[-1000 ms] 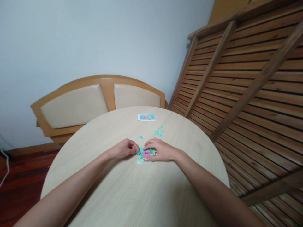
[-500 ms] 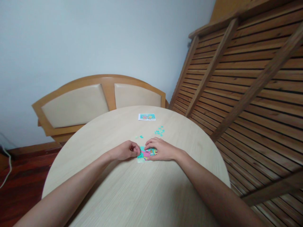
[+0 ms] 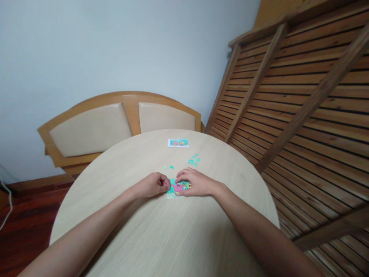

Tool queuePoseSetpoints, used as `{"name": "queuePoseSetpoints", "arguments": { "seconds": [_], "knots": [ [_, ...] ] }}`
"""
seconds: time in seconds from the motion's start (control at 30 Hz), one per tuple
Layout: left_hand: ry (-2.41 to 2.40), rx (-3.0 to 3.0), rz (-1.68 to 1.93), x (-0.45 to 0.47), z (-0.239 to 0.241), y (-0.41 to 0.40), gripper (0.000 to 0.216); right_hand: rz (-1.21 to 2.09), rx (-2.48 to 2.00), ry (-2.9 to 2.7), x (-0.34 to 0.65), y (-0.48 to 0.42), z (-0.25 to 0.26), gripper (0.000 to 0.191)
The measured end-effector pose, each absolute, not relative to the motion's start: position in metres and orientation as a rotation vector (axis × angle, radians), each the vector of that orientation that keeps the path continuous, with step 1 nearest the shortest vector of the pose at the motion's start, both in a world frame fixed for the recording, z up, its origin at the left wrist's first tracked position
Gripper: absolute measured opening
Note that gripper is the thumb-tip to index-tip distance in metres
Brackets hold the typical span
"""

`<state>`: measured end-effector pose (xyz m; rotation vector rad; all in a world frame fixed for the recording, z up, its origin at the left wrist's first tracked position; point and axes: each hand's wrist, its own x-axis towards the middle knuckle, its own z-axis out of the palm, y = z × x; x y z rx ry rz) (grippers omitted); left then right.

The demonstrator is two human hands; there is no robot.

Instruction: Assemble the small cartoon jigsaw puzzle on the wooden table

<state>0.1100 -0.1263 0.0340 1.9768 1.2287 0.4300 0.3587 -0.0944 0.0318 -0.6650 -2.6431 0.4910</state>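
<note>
A small jigsaw puzzle (image 3: 178,187), with a pink cartoon figure and a yellow one on teal, lies on the table in front of me. At its left edge my left hand (image 3: 154,184) is closed in a pinch; whatever sits between the fingertips is hidden. My right hand (image 3: 198,181) rests over the puzzle's right part, thumb and fingers apart, thumb on the near side and fingertips on the far side. Beyond the hands lie several loose teal puzzle pieces (image 3: 193,160), plus a couple of small pieces (image 3: 172,167) nearer the left hand.
Farther back on the round pale wooden table (image 3: 138,238) lies a picture sheet (image 3: 178,143) with similar cartoon figures. Behind the table stands a padded headboard (image 3: 92,129). A slatted wooden frame (image 3: 288,104) leans along the right side. A white cable (image 3: 10,204) hangs at far left.
Both hands keep almost the same place on the puzzle, the left still pinching at its left edge. The whole view has shifted very slightly.
</note>
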Motion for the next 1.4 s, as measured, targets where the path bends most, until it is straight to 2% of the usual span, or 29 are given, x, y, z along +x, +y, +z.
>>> {"name": "queuePoseSetpoints", "arguments": {
  "seconds": [0.43,0.57,0.67,0.87,1.07,1.4],
  "knots": [
    [1.309,2.026,0.487,0.108,0.023,-0.119,0.026,0.487,-0.663,-2.644,0.358,-0.095,0.033,0.041],
    [1.445,2.197,0.719,0.104,0.024,-0.111,0.028,0.508,-0.672,-2.642,0.357,-0.096,0.035,0.041],
    [1.34,2.459,0.84,0.104,0.019,-0.103,0.034,0.515,-0.668,-2.631,0.358,-0.096,0.035,0.041],
    [1.225,2.686,0.676,0.111,0.008,-0.092,0.038,0.514,-0.674,-2.641,0.358,-0.096,0.035,0.041],
    [1.261,2.65,0.669,0.109,0.015,-0.096,0.029,0.517,-0.66,-2.634,0.358,-0.097,0.037,0.04],
    [1.359,2.513,0.73,0.101,0.008,-0.089,0.029,0.504,-0.66,-2.637,0.359,-0.095,0.033,0.041]
  ]
}}
